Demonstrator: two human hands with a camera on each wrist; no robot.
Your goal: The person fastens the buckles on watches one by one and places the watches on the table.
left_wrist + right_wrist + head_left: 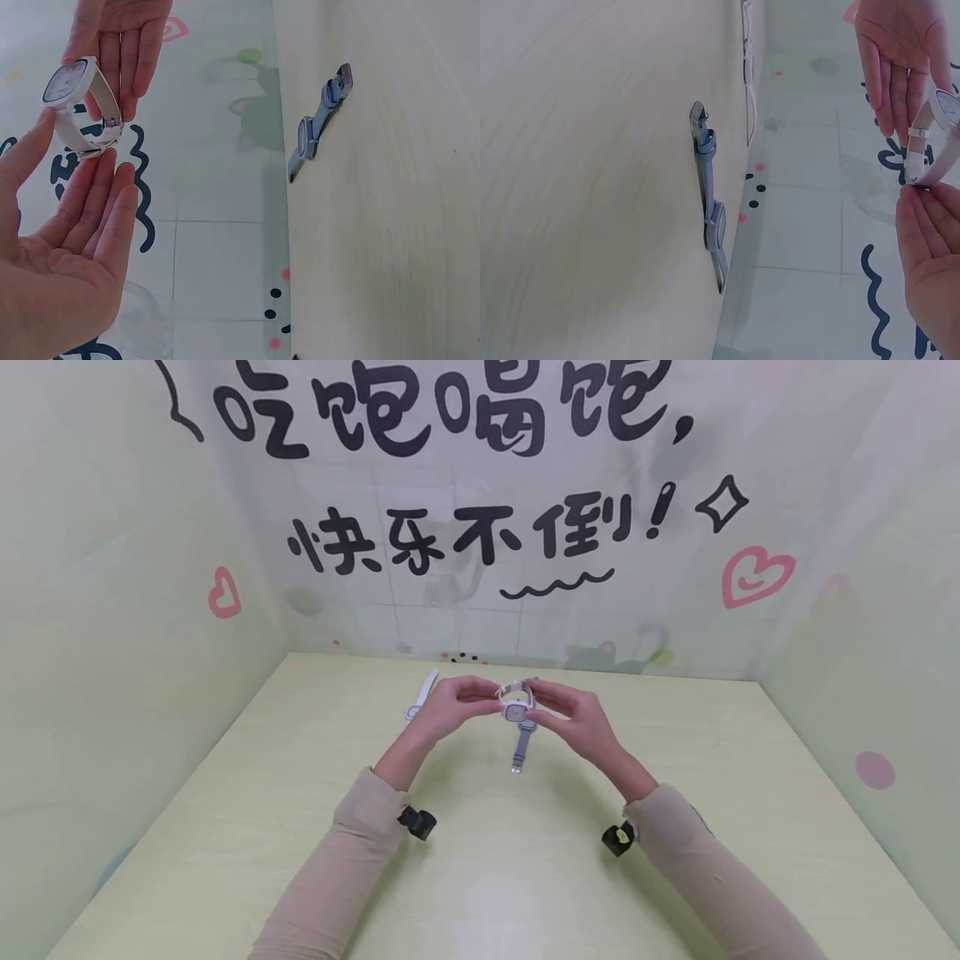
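Note:
A white wristwatch (pixel 516 712) is held up above the table between both hands, its strap curved into a loop. My left hand (pixel 450 706) pinches one side, with the thumb by the watch case and the fingertips at the strap, as the left wrist view shows. On the other side my right hand (pixel 579 717) grips it in the same way between thumb and fingers. The dial faces toward me. Below and behind it, a blue-grey wristwatch (pixel 522 749) lies stretched out on the table, partly covered by the held watch and right hand in the head view.
Another white wristwatch (pixel 423 695) lies flat left of the hands, partly hidden by the left hand. The pale wooden table (pixel 495 868) meets a printed back wall (pixel 465 631) with black lettering. Side walls stand left and right. Black wrist cameras (pixel 417 822) hang under both sleeves.

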